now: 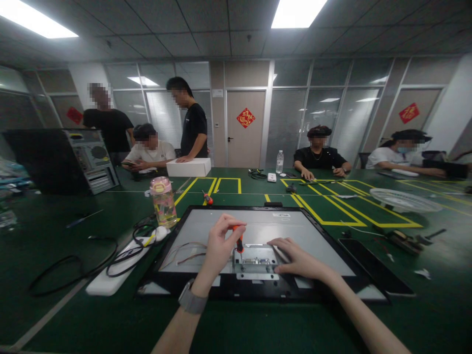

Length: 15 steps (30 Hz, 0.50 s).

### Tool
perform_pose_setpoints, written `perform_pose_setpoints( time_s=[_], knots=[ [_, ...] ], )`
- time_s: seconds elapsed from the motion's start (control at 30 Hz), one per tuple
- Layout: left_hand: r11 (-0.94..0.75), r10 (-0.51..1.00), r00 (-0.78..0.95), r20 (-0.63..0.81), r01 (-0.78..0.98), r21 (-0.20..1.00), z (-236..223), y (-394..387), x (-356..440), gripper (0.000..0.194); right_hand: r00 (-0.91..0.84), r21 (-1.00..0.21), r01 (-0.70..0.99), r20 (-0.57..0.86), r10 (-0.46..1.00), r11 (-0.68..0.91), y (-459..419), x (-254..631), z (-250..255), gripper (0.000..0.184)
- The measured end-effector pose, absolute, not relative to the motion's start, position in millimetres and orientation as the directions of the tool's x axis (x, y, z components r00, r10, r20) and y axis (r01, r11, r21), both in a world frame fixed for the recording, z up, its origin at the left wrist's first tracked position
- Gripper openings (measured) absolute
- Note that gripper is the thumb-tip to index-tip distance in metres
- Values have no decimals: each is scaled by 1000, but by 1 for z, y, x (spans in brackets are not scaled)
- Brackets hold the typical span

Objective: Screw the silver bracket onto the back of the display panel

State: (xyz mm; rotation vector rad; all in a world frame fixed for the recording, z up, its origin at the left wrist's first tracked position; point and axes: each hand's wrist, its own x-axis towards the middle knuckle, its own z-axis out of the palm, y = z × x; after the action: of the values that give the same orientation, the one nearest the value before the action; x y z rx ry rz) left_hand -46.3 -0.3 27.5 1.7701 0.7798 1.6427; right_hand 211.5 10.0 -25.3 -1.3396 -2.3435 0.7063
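A flat monitor panel (313,236) with a black frame lies face down on the green table in front of me. My left hand (221,243) is closed around an orange-handled screwdriver (239,241), held upright with its tip on a small metal board (256,263) near the panel's front edge. My right hand (297,258) lies flat with fingers stretched out on the panel, touching the right side of that metal board. Thin wires (186,253) run across the panel's left part.
Black cables (121,258) and a white slab (110,280) lie left of the panel, beside a pink-capped bottle (163,201). A computer case (62,160) stands far left, a white box (189,167) behind. A fan grille (403,200) and tools lie right. Several people sit or stand at the far side.
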Motion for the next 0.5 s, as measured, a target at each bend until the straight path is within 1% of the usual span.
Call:
perform_pose_setpoints(
  time_s=[0.1,0.2,0.3,0.4,0.47,0.5],
  knots=[
    [-646,762,89,641,34,763,31,-2,-47,23,-491,-579,695,50,870,426,10,212,-25,70],
    [-628,767,157,622,-19,778,33,-4,-47,30,-487,-584,698,38,873,415,10,212,-23,69],
    [-640,763,122,635,5,768,31,-3,-47,22,-480,-587,703,25,877,402,8,210,-20,70],
    [-698,716,71,695,87,710,27,-2,-47,15,-477,-585,706,23,879,398,8,210,-20,70],
    [-718,696,89,712,99,689,26,-2,-48,15,-479,-581,706,29,877,405,8,210,-21,70],
    [-712,702,112,703,85,697,26,-2,-48,18,-483,-580,702,36,875,412,9,210,-21,70]
  ],
)
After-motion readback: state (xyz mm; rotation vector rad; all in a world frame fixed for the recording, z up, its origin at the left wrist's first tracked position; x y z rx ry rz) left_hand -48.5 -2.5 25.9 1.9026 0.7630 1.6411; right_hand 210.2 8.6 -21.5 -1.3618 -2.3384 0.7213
